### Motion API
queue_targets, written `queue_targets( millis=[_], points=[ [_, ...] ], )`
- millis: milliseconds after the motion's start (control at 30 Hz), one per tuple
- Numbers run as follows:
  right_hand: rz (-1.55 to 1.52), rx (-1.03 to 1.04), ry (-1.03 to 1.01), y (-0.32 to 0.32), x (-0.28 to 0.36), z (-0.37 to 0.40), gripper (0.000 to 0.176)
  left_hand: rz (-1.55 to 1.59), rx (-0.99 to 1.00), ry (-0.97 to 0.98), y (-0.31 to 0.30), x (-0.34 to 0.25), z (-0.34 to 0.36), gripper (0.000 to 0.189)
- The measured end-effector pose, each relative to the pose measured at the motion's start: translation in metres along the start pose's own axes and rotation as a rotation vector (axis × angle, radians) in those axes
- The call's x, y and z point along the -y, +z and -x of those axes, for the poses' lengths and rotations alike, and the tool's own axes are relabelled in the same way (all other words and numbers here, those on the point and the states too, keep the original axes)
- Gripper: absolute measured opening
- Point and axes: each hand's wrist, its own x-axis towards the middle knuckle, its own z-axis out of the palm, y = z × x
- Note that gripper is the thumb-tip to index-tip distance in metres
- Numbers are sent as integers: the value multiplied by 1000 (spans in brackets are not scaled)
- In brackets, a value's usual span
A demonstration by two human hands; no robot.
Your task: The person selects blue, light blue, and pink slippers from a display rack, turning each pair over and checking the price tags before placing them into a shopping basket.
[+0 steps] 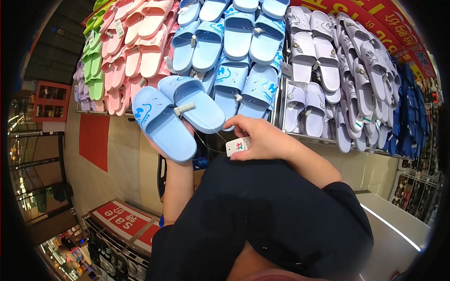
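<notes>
A pair of light blue slides with darker blue lettering and drawings on the straps is held up, joined by a white plastic clip. My left hand supports them from beneath; most of its fingers are hidden behind the soles. Between the thumb and fingers of my right hand is a white hang tag with a small red and green logo. A thin string runs from the tag toward the slides. Just behind them hang more blue slides of the same look.
Pink slides and green slides hang on the left. Lilac slides and dark blue ones are to the right. A red sale sign tops a lower-left rack; a metal rail edges the display.
</notes>
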Motion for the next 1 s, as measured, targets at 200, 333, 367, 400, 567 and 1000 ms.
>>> queue_targets(
  millis=[200,333,367,400,567,1000],
  points=[
    [-666,84,4,1,-21,-2,46,112,56,-95,-9,-9,5,66],
    [-1427,129,176,-2,-32,-9,54,167,107,-90,-10,-4,8,68],
    [-1471,206,184,-2,-35,-8,55,181,115,-100,-12,-5,9,69],
    [-1513,285,193,-2,-40,-7,56,196,123,-109,-14,-5,10,69],
    [-1170,397,233,14,-44,-4,60,122,71,-55,-12,-4,11,70],
    [-1855,866,-58,16,-50,-7,64,85,-24,10,-24,1,28,58]
  ],
)
